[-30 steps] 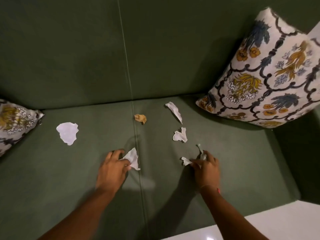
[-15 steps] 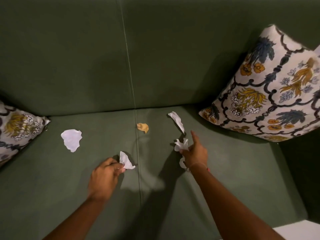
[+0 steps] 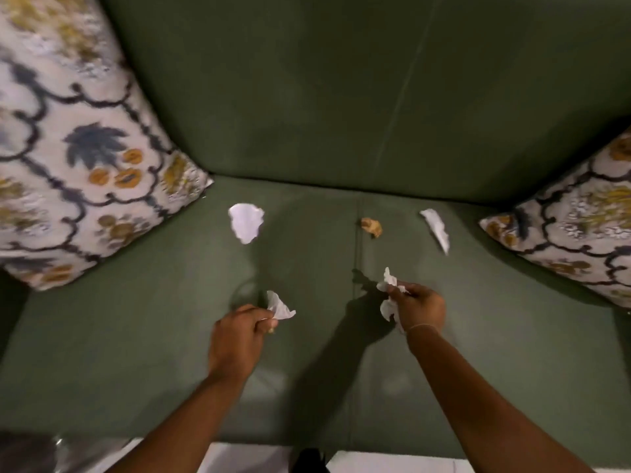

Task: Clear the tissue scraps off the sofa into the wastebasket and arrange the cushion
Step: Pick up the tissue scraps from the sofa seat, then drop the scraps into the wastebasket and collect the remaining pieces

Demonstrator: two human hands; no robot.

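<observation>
My left hand (image 3: 240,332) is closed on a white tissue scrap (image 3: 280,307), held just above the green sofa seat (image 3: 512,336). My right hand (image 3: 418,307) grips a bunch of white tissue scraps (image 3: 387,295). Three scraps lie on the seat near the backrest: a flat white scrap (image 3: 246,221) on the left, a small crumpled brown scrap (image 3: 372,227) on the centre seam, and a long white scrap (image 3: 437,228) to the right. One patterned cushion (image 3: 78,138) leans in the left corner, and another patterned cushion (image 3: 573,220) lies at the right.
The sofa backrest (image 3: 341,97) rises behind the seat. White floor (image 3: 392,464) shows below the sofa's front edge, with a dark blurred object (image 3: 41,452) at the bottom left. No wastebasket is clearly visible.
The view has swung left, bringing the left cushion close. My right hand has picked up the scrap it was reaching for and pulled back. My left hand still holds its scrap.
</observation>
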